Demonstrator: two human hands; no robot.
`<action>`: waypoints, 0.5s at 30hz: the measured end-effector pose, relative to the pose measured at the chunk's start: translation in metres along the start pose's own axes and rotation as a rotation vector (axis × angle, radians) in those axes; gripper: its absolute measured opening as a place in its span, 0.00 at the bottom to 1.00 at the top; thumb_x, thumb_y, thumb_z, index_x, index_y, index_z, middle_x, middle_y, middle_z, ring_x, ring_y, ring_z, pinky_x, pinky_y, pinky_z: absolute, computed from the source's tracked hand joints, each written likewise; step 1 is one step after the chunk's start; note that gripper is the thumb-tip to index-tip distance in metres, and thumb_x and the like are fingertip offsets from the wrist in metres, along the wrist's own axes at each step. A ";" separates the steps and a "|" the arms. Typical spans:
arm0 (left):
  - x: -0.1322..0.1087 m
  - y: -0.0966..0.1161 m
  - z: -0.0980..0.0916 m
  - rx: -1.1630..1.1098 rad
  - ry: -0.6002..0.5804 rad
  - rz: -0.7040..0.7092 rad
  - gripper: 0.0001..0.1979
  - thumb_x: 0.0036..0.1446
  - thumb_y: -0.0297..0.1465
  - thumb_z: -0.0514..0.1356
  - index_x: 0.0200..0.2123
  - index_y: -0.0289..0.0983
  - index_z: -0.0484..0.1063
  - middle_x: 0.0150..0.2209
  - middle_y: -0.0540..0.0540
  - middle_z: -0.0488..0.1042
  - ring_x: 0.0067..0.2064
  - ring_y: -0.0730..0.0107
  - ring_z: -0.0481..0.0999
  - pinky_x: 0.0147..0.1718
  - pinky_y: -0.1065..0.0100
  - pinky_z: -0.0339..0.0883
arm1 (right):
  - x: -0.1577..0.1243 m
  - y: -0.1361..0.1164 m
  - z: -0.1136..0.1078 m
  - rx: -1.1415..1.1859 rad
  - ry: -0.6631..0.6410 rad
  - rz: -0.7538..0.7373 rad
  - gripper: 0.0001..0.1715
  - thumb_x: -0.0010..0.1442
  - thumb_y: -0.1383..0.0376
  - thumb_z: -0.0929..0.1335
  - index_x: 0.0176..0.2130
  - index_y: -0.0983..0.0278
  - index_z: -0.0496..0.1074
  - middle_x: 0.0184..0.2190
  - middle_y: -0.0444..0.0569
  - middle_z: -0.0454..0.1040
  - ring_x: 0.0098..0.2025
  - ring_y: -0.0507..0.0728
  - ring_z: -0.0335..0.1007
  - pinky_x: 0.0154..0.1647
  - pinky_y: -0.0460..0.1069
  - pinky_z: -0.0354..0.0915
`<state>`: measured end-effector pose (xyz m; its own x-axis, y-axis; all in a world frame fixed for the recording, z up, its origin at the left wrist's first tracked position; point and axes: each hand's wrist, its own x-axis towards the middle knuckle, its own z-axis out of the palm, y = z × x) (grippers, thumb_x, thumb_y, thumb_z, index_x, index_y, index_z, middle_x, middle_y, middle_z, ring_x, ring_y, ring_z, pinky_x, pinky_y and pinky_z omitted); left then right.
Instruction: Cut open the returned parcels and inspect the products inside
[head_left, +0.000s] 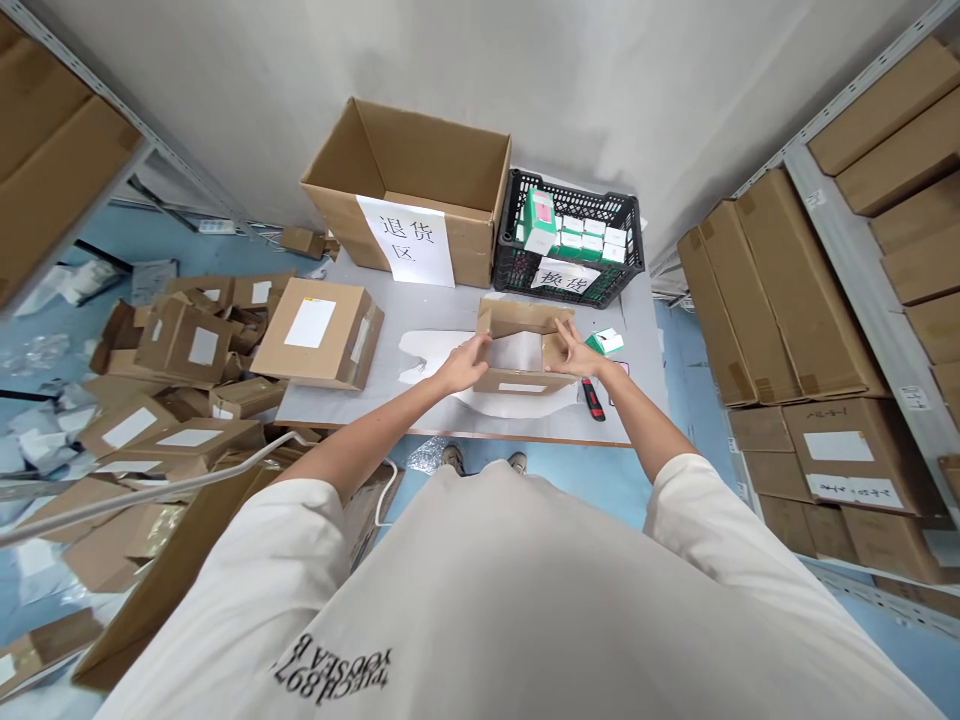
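A small open cardboard box (pixel 517 318) lies on the grey table (pixel 442 310) in front of me, with white packing material inside it. My left hand (pixel 469 362) rests against the box's left side, fingers curled on its edge. My right hand (pixel 574 350) has its fingers spread against the right flap. Under the box lies a white plastic mailer bag (pixel 420 352).
A red-and-black utility knife (pixel 592 398) and a small green-white carton (pixel 604 341) lie right of the box. Behind stand a large open carton with a paper sign (pixel 409 190) and a black crate of small boxes (pixel 574 240). A sealed labelled parcel (pixel 319 332) sits left. Parcels pile on the floor left; shelves flank both sides.
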<state>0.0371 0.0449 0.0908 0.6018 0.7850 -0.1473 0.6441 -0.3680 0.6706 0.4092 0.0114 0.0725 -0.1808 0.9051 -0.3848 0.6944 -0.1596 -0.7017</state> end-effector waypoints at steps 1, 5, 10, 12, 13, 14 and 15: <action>0.002 0.003 0.000 0.016 -0.041 -0.011 0.34 0.63 0.28 0.56 0.73 0.43 0.67 0.74 0.41 0.76 0.73 0.49 0.77 0.72 0.50 0.71 | 0.000 0.001 0.001 -0.008 0.000 -0.006 0.95 0.47 0.45 0.88 0.88 0.48 0.34 0.88 0.63 0.20 0.78 0.77 0.69 0.77 0.68 0.68; 0.008 0.008 0.001 0.094 -0.111 -0.046 0.32 0.67 0.29 0.55 0.73 0.42 0.68 0.70 0.40 0.80 0.68 0.47 0.81 0.68 0.49 0.73 | -0.001 0.002 0.002 -0.024 0.049 -0.014 0.85 0.54 0.39 0.85 0.89 0.53 0.41 0.89 0.61 0.29 0.84 0.77 0.56 0.82 0.68 0.61; 0.018 -0.002 0.003 0.166 -0.071 -0.110 0.22 0.78 0.34 0.49 0.68 0.43 0.71 0.64 0.40 0.84 0.63 0.49 0.84 0.66 0.49 0.72 | -0.010 0.018 0.005 0.000 0.291 -0.069 0.55 0.68 0.38 0.75 0.81 0.58 0.65 0.83 0.62 0.61 0.82 0.73 0.60 0.84 0.68 0.59; 0.021 -0.005 0.006 0.236 -0.059 -0.119 0.21 0.79 0.33 0.48 0.66 0.41 0.72 0.61 0.38 0.86 0.61 0.47 0.84 0.67 0.47 0.69 | -0.017 0.029 0.012 0.016 0.351 0.000 0.56 0.65 0.40 0.77 0.79 0.62 0.66 0.80 0.66 0.64 0.75 0.74 0.72 0.78 0.69 0.68; 0.021 -0.006 0.008 0.275 -0.036 -0.106 0.20 0.79 0.32 0.49 0.66 0.40 0.72 0.60 0.37 0.85 0.62 0.46 0.83 0.67 0.46 0.67 | -0.021 0.034 0.017 0.024 0.364 0.052 0.57 0.64 0.42 0.78 0.79 0.63 0.66 0.79 0.68 0.65 0.71 0.74 0.76 0.75 0.69 0.71; 0.021 -0.005 0.010 0.318 -0.003 -0.078 0.20 0.77 0.30 0.50 0.66 0.39 0.73 0.62 0.35 0.84 0.63 0.46 0.81 0.67 0.46 0.66 | -0.024 0.038 0.021 0.031 0.367 0.105 0.56 0.63 0.43 0.79 0.78 0.63 0.67 0.77 0.69 0.68 0.68 0.73 0.78 0.73 0.69 0.74; 0.020 -0.005 0.013 0.362 0.029 -0.032 0.21 0.75 0.27 0.52 0.65 0.38 0.73 0.64 0.33 0.81 0.65 0.45 0.79 0.67 0.46 0.65 | -0.027 0.042 0.027 0.036 0.366 0.150 0.54 0.63 0.44 0.79 0.77 0.64 0.69 0.74 0.68 0.73 0.65 0.72 0.81 0.71 0.68 0.76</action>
<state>0.0523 0.0563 0.0756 0.5680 0.8110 -0.1400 0.7912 -0.4912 0.3644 0.4245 -0.0298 0.0376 0.1853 0.9504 -0.2497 0.6684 -0.3082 -0.6770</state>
